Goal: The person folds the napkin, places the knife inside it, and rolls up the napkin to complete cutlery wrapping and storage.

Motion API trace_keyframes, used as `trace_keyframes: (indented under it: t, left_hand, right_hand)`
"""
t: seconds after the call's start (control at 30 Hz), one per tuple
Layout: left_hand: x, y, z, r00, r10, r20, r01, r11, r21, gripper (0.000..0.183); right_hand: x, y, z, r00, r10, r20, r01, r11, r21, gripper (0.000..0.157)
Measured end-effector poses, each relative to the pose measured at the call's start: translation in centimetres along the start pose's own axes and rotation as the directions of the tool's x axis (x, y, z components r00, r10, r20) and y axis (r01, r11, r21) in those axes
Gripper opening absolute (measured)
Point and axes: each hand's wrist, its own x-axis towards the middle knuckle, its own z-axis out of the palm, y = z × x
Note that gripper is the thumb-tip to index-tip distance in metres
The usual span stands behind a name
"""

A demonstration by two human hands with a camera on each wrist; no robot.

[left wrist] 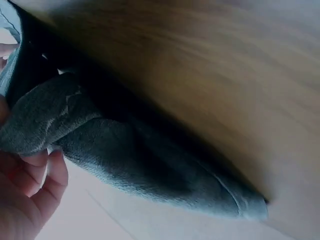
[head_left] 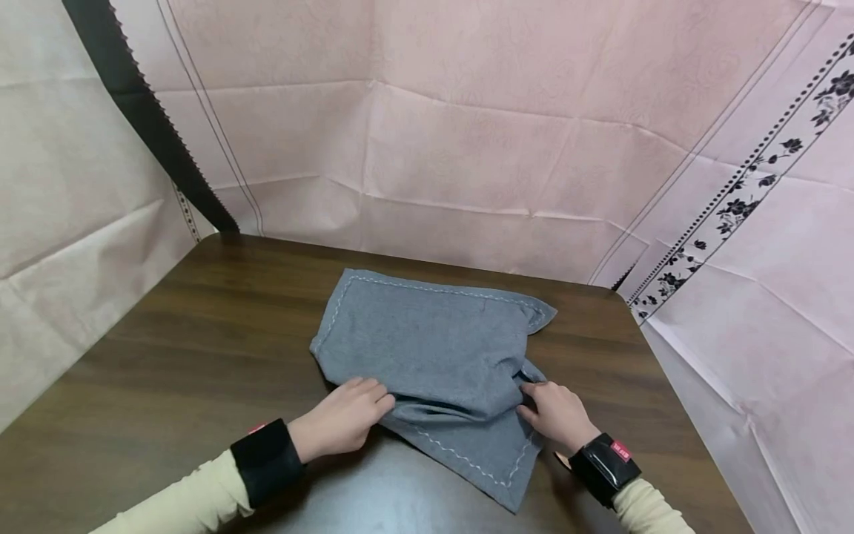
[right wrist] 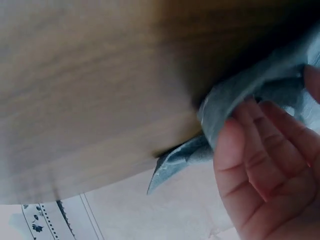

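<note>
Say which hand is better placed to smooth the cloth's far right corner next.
Right hand, probably: it holds the cloth nearer that corner; the left hand holds it farther left.

Blue-grey, pale-stitched cloth (head_left: 427,326), creased and bunched toward its near side, askew on a brown wooden table (head_left: 220,348)

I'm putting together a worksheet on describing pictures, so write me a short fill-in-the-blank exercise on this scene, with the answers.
1. The cloth is touched by ____ hands.
2. The wristband near the left hand is mostly ____ in colour.
3. In the head view, the floral border is nearer to the person's ____ hand.
4. The tabletop is dark ____ in colour.

Missing words: two; black; right; brown.
</note>
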Motion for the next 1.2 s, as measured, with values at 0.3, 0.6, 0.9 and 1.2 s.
trace_keyframes:
  t: [0.3, 0.6, 0.9, 1.2]
  left_hand:
    - [-1.7, -0.6, -1.5, 0.987, -0.108, -0.118, 0.115, 0.992, 0.055, 0.021]
    - [-2.0, -1.4, -2.9, 0.968, -0.024, 0.252, 0.141, 0.877, -0.459, 0.023]
    - [0.7, -7.3, -2.2, 0.94, -0.248, 0.235, 0.314, 0.897, -0.31, 0.025]
    - [-1.1, -11.3, 1.1, 0.842, -0.408, 0.354, 0.471, 0.875, -0.112, 0.037]
  right_hand:
    - [0.7, -0.4, -0.5, 0.981, 0.106, 0.161, -0.108, 0.994, 0.002, 0.029]
    - [1.3, 0.9, -1.0, 0.872, 0.289, 0.396, -0.359, 0.926, 0.115, 0.051]
    - [3.7, 2.6, -1.0, 0.976, 0.188, -0.111, -0.194, 0.98, -0.046, 0.018]
    - [6.6, 7.7, -0.1, 0.995, 0.063, 0.08, -0.057, 0.995, -0.082, 0.023]
